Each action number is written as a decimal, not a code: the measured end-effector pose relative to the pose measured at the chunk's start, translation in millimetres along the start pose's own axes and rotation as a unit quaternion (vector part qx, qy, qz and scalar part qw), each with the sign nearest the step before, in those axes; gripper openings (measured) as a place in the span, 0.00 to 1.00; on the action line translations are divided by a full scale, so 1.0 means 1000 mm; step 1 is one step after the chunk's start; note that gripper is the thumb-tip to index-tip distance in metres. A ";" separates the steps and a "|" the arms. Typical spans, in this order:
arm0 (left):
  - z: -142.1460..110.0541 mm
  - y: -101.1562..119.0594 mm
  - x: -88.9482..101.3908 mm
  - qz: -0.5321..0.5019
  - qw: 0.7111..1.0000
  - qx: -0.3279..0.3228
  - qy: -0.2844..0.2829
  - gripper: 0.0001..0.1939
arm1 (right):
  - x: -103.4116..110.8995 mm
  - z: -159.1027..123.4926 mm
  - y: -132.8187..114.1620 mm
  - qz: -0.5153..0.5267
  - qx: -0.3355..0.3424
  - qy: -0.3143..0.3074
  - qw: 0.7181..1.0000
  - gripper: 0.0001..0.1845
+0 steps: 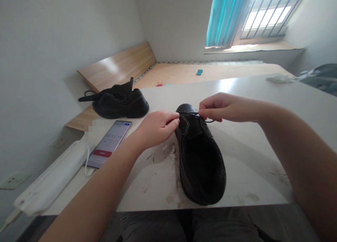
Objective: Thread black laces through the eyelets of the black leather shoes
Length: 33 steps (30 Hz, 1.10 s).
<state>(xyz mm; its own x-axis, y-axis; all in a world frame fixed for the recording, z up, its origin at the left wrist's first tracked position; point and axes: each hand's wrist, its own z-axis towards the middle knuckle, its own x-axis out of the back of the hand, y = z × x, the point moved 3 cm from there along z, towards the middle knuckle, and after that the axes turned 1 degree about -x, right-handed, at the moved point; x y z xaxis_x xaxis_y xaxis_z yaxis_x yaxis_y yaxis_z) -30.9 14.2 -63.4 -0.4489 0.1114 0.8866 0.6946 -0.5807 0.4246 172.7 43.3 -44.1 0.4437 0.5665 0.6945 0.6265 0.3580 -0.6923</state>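
Note:
A black shoe [221, 164] stands upright on the white table, its opening toward me and its toe pointing away. Dark shoelace [187, 112] crosses over the front of it. At the shoe's left side my left hand [164, 126] is closed, thumb and forefinger pinching the lace by the eyelets. On the other side my right hand [217, 106] pinches the lace too, and a loose bit of it shows below the fingers. A second black shoe [118, 103] rests at the table's far left, its tongue up and its lace loose.
A phone [109, 143] showing a running timer lies left of my left forearm, beside a long white box-like object [52, 178] and a white cable [87, 161]. Dark smudges mark the table [247, 147]. A wooden surface [179, 71] with a small teal item [199, 72] is behind.

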 end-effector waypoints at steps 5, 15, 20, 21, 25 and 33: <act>-0.002 -0.004 0.008 -0.036 0.997 0.020 0.060 0.09 | 0.000 0.000 0.000 -0.004 -0.002 -0.001 1.000 0.21; -0.004 -0.001 0.015 -0.064 0.994 0.051 0.076 0.12 | -0.001 0.000 0.000 -0.002 -0.001 -0.001 1.000 0.22; -0.005 -0.007 0.015 -0.093 0.988 0.099 0.068 0.18 | -0.001 0.000 0.000 -0.004 -0.007 0.002 1.000 0.21; -0.005 -0.007 0.014 -0.097 0.989 0.097 0.059 0.18 | 0.000 0.000 0.000 -0.001 -0.008 0.006 1.000 0.20; -0.005 -0.001 0.014 -0.065 0.995 0.065 0.033 0.17 | 0.000 0.000 -0.007 0.015 0.010 0.069 0.997 0.13; -0.004 0.010 0.007 0.077 0.996 -0.023 0.044 0.22 | -0.016 -0.007 -0.030 -0.095 0.061 0.134 0.985 0.11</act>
<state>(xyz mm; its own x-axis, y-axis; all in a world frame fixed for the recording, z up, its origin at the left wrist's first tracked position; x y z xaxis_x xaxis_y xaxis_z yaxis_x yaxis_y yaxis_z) -29.4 6.1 -53.7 -0.3878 -0.0514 0.9203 0.7337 -0.6215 0.2745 151.2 18.3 -33.7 0.4893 0.2715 0.8288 0.6394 0.5346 -0.5526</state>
